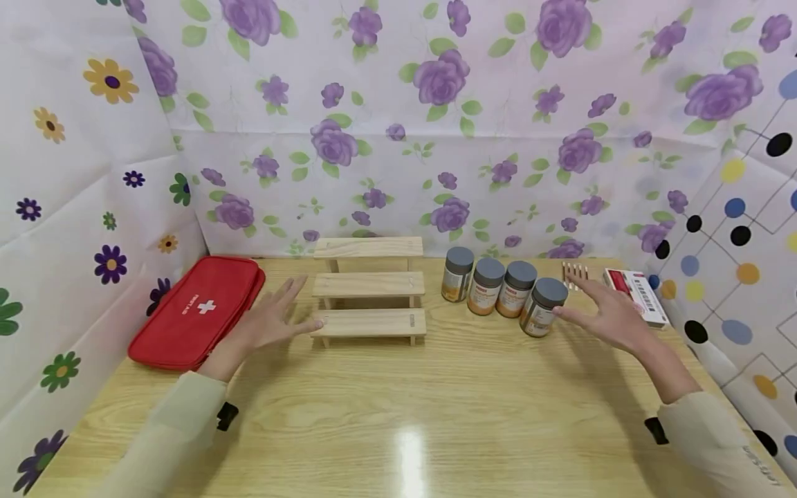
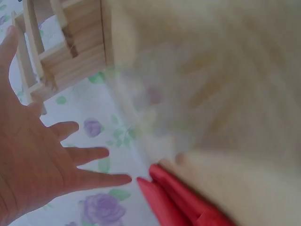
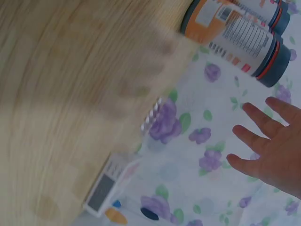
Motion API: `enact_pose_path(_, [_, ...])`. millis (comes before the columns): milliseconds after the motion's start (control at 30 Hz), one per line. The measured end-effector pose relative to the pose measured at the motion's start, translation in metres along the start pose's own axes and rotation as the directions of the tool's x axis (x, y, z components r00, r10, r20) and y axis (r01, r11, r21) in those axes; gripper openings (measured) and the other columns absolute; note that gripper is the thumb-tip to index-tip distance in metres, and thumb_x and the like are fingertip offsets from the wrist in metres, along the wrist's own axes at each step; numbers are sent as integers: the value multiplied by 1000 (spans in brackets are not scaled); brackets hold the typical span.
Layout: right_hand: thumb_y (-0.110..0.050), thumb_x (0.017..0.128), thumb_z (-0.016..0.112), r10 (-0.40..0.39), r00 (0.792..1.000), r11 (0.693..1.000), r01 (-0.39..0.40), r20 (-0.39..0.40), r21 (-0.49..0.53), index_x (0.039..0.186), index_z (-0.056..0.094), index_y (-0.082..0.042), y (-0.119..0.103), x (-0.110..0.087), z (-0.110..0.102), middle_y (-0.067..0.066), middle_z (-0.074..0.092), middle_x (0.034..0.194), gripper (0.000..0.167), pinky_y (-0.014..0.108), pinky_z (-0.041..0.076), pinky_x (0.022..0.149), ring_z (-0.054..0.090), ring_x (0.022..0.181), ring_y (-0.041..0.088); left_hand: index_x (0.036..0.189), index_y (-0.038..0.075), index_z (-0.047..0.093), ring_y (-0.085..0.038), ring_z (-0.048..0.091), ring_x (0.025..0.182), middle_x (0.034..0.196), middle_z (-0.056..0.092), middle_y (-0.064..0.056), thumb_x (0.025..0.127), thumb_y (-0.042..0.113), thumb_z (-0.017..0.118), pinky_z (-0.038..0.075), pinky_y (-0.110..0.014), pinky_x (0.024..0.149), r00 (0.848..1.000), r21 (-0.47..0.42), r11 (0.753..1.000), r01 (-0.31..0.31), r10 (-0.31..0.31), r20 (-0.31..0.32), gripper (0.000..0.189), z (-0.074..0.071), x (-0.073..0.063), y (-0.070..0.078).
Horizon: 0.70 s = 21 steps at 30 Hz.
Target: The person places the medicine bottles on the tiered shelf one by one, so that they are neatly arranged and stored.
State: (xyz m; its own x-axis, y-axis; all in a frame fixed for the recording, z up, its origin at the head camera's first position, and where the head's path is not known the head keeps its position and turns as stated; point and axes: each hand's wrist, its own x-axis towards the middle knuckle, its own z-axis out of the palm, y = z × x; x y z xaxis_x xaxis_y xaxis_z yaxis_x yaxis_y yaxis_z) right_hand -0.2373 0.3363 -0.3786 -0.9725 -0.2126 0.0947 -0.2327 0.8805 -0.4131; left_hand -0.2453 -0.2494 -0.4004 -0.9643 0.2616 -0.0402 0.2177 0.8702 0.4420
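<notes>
My left hand point(image 1: 268, 321) is held over the table with its fingers spread, between the red first aid pouch point(image 1: 187, 325) and a three-step wooden stand point(image 1: 369, 284). Its thumb reaches to the left end of the lowest step; whether it touches, I cannot tell. In the left wrist view the palm point(image 2: 42, 160) holds nothing. To the right, my right hand point(image 1: 613, 319) also has its fingers extended, with the thumb beside the nearest grey-lidded jar point(image 1: 540, 312). Contact there is unclear. The right wrist view shows these fingers apart from the jar point(image 3: 230, 40), holding nothing.
More grey-lidded jars point(image 1: 486, 294) stand in a slanting row right of the stand. Behind my right hand lie a fork-like thing with metal tines point(image 1: 574, 270) and a red and white box point(image 1: 647, 301). Floral sheeting point(image 1: 386, 138) walls the wooden table point(image 1: 349, 415) at back and sides.
</notes>
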Motion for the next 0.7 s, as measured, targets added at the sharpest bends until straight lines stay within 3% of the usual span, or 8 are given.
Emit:
enact_pose_path(100, [-48, 89, 65, -15, 1000, 998, 17, -24, 67, 155, 27, -9, -2, 5, 9, 30, 33, 153, 85, 74, 27, 101, 29, 137, 56, 158, 30, 0, -52, 21, 144, 163, 11, -20, 86, 62, 61, 27, -72, 105, 999, -109, 994, -33, 34, 8, 100, 12, 2, -3])
enact_pose_path(200, [-46, 88, 67, -9, 999, 994, 13, -42, 105, 153, 29, -5, -4, 9, 16, 32, 35, 151, 86, 73, 29, 101, 31, 135, 56, 157, 32, -3, -48, 24, 144, 164, 12, -17, 85, 59, 65, 29, -70, 106, 998, -197, 980, -40, 48, 33, 103, 22, 4, -5])
enact_pose_path(367, [-43, 89, 68, 22, 998, 986, -10, -66, 165, 152, 30, -3, -8, 12, 25, 33, 39, 147, 84, 69, 34, 99, 37, 132, 54, 158, 23, -4, -47, 25, 144, 162, 15, -20, 83, 55, 69, 28, -68, 109, 997, -228, 973, -39, 53, 58, 109, 29, 3, -6])
enact_pose_path(500, [-40, 91, 67, 37, 995, 973, -15, -90, 230, 149, 31, 0, -7, 14, 30, 31, 42, 144, 79, 66, 37, 97, 42, 128, 50, 158, 8, 9, -47, 29, 143, 159, 22, -25, 85, 47, 72, 29, -64, 111, 996, -251, 965, -74, 83, 24, 104, 31, 5, -4])
enact_pose_path(700, [-37, 93, 65, 48, 993, 957, -16, -104, 290, 149, 31, 0, -6, 15, 34, 30, 44, 140, 75, 61, 43, 92, 51, 118, 48, 145, -4, 40, -45, 50, 127, 142, 47, -32, 88, 33, 72, 43, -58, 101, 990, -279, 950, -141, 133, -47, 76, 39, 10, 0])
